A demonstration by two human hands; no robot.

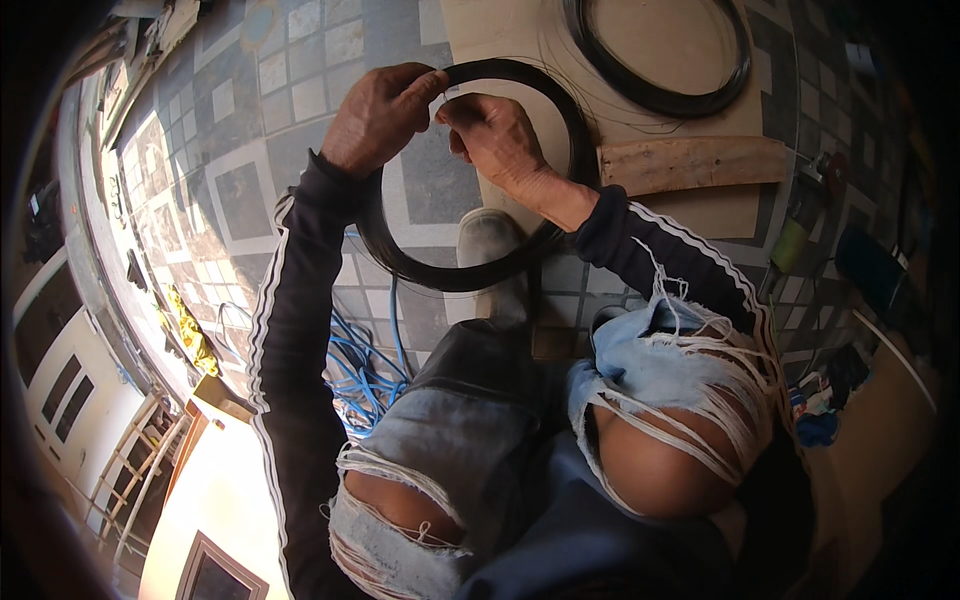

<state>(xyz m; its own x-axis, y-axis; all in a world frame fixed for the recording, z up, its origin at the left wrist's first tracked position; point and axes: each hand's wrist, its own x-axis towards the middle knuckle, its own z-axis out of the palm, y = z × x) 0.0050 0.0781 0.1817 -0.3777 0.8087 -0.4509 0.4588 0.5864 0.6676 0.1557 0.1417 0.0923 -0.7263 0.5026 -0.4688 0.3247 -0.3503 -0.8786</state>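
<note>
One black wire coil, two-handed work at its upper edge

Black wire coil (581,150) extends below the left hand (385,110), which is closed, seemingly gripping its rim. Right hand (495,140) just beside, curled, pinching apparently on a thin pale strand (444,98). Judged best: left steady, right's pulls short. Beyond right hand: second coil (690,106), wooden plank (695,163). Below both: shoe (490,240), possible snag.

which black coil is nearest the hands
The lower coil, its upper left partly covered by the left hand; the other coil lies at upper right, untouched.
</note>
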